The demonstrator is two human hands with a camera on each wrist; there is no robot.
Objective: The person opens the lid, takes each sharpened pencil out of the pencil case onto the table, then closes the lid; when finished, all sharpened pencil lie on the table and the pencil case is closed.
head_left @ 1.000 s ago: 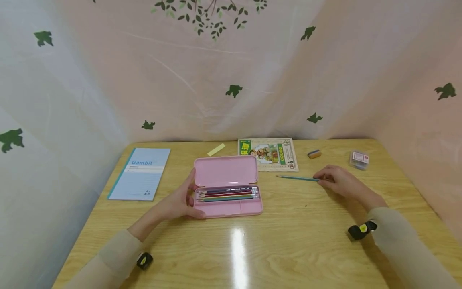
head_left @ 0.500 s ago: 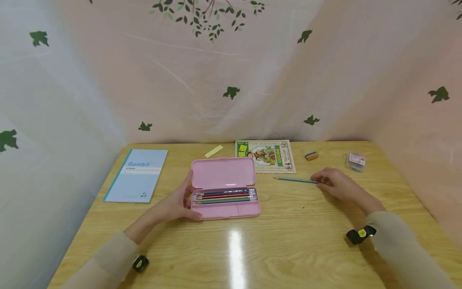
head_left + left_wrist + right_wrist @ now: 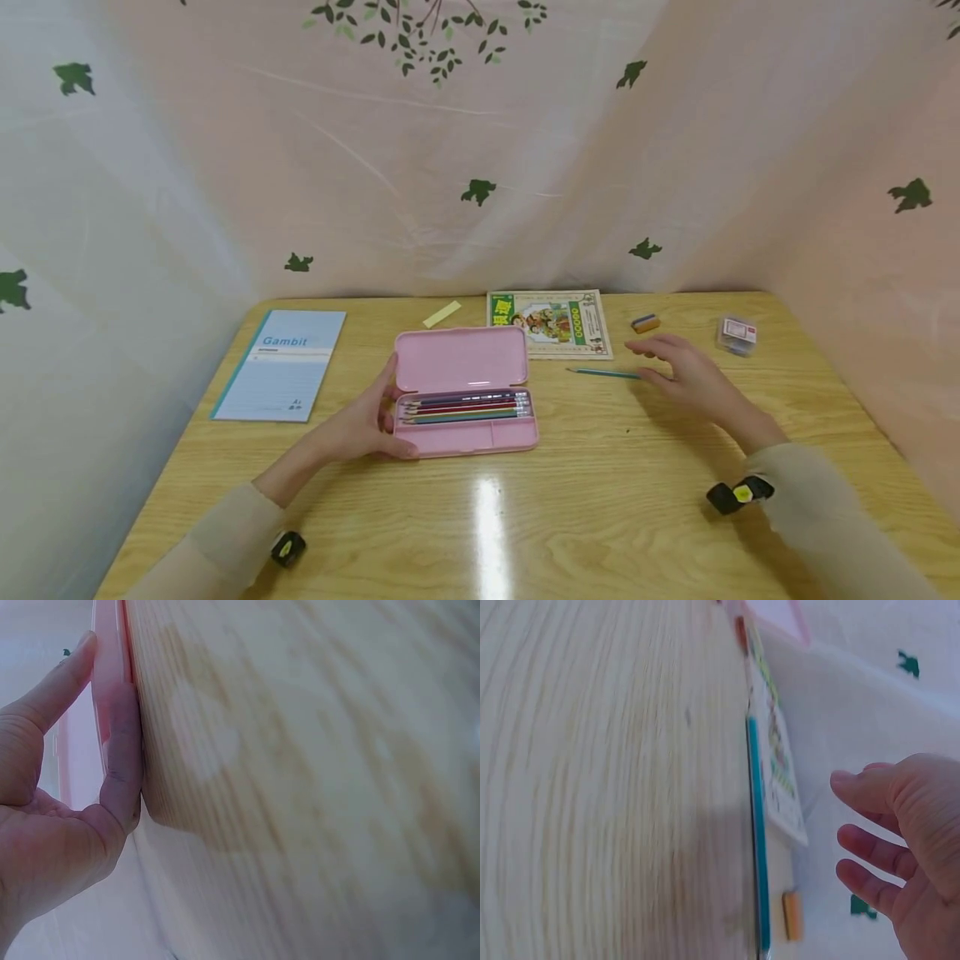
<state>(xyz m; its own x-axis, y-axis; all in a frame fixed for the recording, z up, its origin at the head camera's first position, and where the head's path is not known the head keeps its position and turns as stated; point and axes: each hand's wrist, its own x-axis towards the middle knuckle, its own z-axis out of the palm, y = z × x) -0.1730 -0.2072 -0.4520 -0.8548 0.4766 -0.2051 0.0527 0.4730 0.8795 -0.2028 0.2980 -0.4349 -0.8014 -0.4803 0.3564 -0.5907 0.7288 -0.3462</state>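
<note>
A pink pencil case [image 3: 450, 437] lies with its lid folded back in the middle of the table, several pencils [image 3: 461, 408] side by side in its long compartment. My left hand [image 3: 351, 432] holds the case by its left end, thumb near the front corner and fingers along the side. In the left wrist view, fingers touch the edge of the pink case [image 3: 110, 664]. To the right, a teal pencil [image 3: 602, 372] lies on the table. My right hand [image 3: 684, 377] hovers over its right end, fingers spread apart. In the right wrist view the pencil [image 3: 759, 832] is separate from the hand.
A blue notebook [image 3: 281, 367] lies at the left. Behind the case are a yellow strip [image 3: 442, 314] and an illustrated booklet [image 3: 592, 329]. A small orange-and-blue item [image 3: 645, 323] and a small clear box with a label [image 3: 738, 334] sit at the back right.
My right hand has let go of the teal pencil, and its fingers have spread and lifted. The pencil stays on the table. My left hand keeps its hold on the case.
</note>
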